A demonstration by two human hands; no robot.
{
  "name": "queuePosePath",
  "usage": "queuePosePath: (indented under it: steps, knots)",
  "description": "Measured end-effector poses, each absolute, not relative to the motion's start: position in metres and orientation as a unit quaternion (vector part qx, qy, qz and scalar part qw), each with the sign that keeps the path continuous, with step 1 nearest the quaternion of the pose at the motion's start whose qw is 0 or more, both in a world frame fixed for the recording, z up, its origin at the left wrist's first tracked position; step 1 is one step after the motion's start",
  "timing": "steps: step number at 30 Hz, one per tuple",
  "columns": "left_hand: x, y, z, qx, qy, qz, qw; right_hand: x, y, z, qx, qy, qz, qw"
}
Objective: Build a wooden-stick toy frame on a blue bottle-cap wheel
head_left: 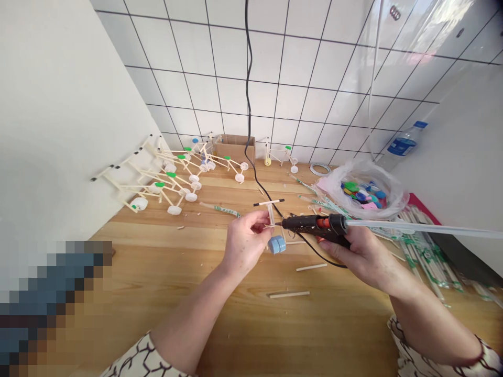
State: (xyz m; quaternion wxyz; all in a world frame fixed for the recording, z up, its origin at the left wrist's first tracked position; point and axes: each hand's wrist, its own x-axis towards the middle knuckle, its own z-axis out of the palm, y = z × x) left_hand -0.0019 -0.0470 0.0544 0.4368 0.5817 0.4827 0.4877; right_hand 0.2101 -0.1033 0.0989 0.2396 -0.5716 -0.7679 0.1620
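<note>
Two hands meet mid-frame: I have the left hand's (pixel 244 238) fingers pinching a stick frame (pixel 271 213), the right's (pixel 367 256) wrapped round the glue gun (pixel 310 224), probably gluing, which calls for a steady nozzle (pixel 278 224)

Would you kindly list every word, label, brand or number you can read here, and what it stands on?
No text can be read with certainty.
Bottle label: white marks on blue, too small to read.
Green-printed wrappers: print too small and blurred to read.

Bright light leaves glare on the upper-right wall tiles (pixel 422 44).
</note>
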Motion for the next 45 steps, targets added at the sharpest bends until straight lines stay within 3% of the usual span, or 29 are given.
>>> queuePosePath:
  steps: [15, 38, 45]
  knots:
    - [-0.0022, -0.0464, 0.0521, 0.588, 0.479, 0.471, 0.45, 0.2087, -0.1044, 0.0933, -0.575, -0.777, 0.151, 0.209]
    - [-0.0015, -0.0459, 0.0545, 0.573, 0.492, 0.47, 0.457, 0.2135, -0.102, 0.0952, -0.57, -0.773, 0.147, 0.238]
    - [-0.0031, -0.0447, 0.0519, 0.585, 0.491, 0.47, 0.443, 0.2126, -0.0997, 0.0995, -0.58, -0.749, 0.208, 0.245]
